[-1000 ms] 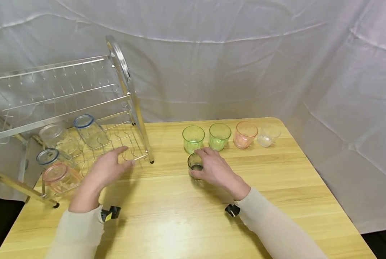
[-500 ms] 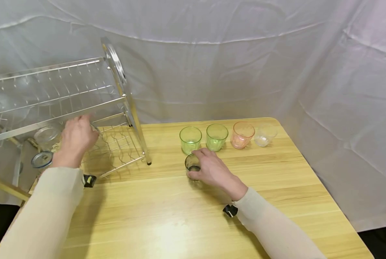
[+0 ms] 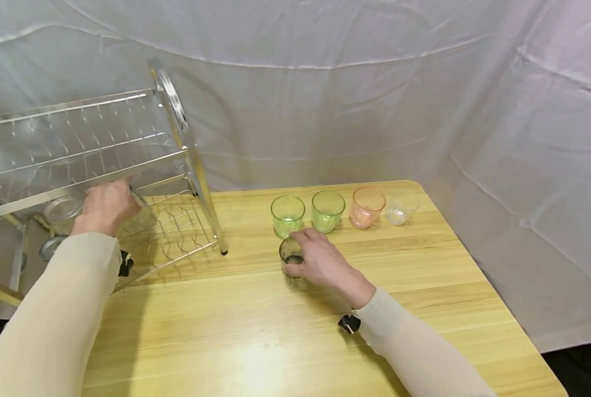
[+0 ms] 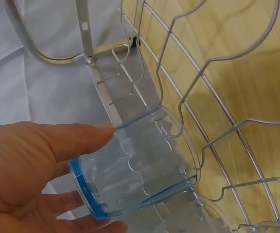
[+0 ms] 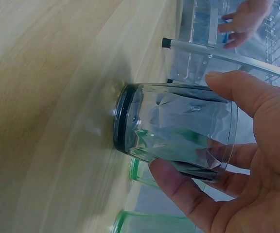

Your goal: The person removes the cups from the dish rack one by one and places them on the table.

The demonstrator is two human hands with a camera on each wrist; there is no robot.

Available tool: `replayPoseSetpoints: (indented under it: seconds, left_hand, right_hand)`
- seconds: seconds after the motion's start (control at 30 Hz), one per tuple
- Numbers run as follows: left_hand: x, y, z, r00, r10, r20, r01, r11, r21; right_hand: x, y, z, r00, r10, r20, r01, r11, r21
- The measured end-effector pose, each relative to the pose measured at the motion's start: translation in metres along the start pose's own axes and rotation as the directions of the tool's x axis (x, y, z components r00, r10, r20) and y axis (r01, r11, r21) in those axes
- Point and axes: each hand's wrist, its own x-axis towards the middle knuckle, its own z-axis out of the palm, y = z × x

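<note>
My left hand (image 3: 108,207) is at the lower tier of the metal dish rack (image 3: 211,220), around the blue-based end of an upside-down clear drinking glass (image 4: 140,170). In the left wrist view its thumb lies on one side of the glass and its fingers on the other. The glass's rim lies against the rack wires. My right hand (image 3: 320,259) holds a dark grey tinted glass (image 5: 174,126) near its rim, thumb and fingers on opposite sides. That glass stands upright on the table, just in front of a green glass (image 3: 288,216).
Right of that green glass stand a second green glass (image 3: 328,212), a pink glass (image 3: 367,208) and a clear glass (image 3: 402,210) in a row. More upturned glasses (image 3: 63,209) sit in the rack, partly behind the left arm. A grey curtain (image 3: 295,121) hangs behind the table (image 3: 216,331).
My left hand has moved left and away from me into the rack, reaching the blue-based glass. The right hand stays on the dark glass. The head view has shifted slightly.
</note>
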Motion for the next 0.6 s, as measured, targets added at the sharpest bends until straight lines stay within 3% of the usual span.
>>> replayPoseSetpoints:
  seconds: [0.23,0.6]
  left_hand:
    - [0.006,-0.001,0.002,0.995,-0.034,0.098,0.028,0.998,0.064]
    - [0.014,-0.003,-0.003,0.984,-0.018,0.175,-0.004,0.992,0.125]
  right_hand:
    - [-0.001,0.001,0.001,1.0,0.0,0.0,0.0,1.0,0.0]
    - [-0.002,0.001,0.001,1.0,-0.006,-0.014,0.006,1.0,0.014]
